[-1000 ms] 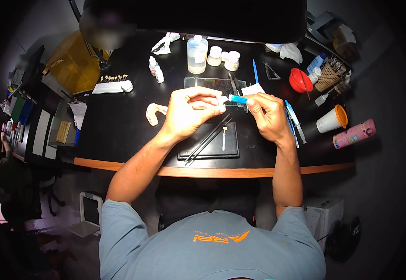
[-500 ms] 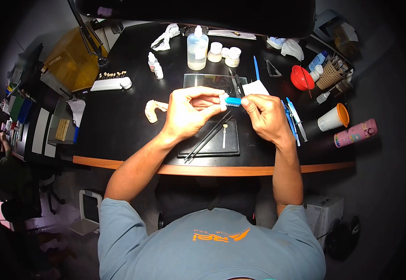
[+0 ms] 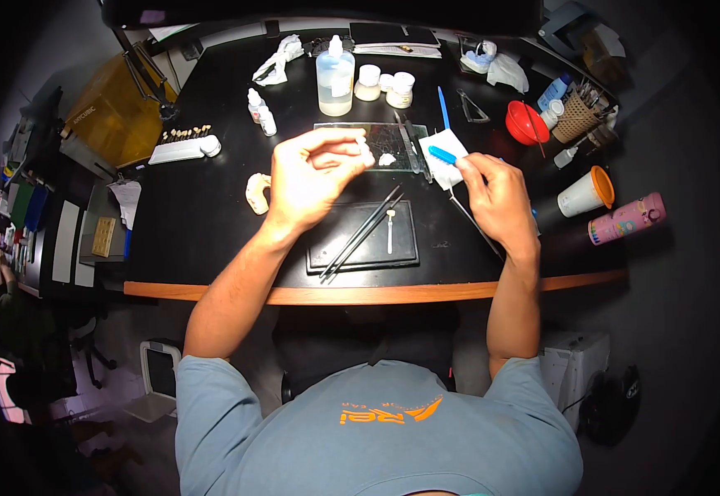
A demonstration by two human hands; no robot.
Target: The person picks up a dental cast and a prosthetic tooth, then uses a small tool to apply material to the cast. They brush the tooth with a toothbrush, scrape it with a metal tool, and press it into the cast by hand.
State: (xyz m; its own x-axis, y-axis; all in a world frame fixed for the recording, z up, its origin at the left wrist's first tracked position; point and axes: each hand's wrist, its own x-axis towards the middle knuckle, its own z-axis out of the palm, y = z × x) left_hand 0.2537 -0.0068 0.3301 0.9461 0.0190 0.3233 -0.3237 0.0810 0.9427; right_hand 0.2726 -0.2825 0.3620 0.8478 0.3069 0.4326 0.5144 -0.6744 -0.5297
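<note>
My left hand (image 3: 306, 178) pinches small white piece (image 3: 365, 149) over glass slab (image 3: 360, 136), toward desk's far edge. Right hand (image 3: 496, 194) grips blue-handled tool (image 3: 442, 155). I judge: steady wrists, light pressure.

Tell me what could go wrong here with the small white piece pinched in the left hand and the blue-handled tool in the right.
The small white piece sits only between the fingertips of the left hand above the glass slab; it could slip and vanish on the dark desk. The blue-handled tool in the right hand hovers near the white square and might drag it. The left forearm passes close to the long rods on the black tray and might knock them.
</note>
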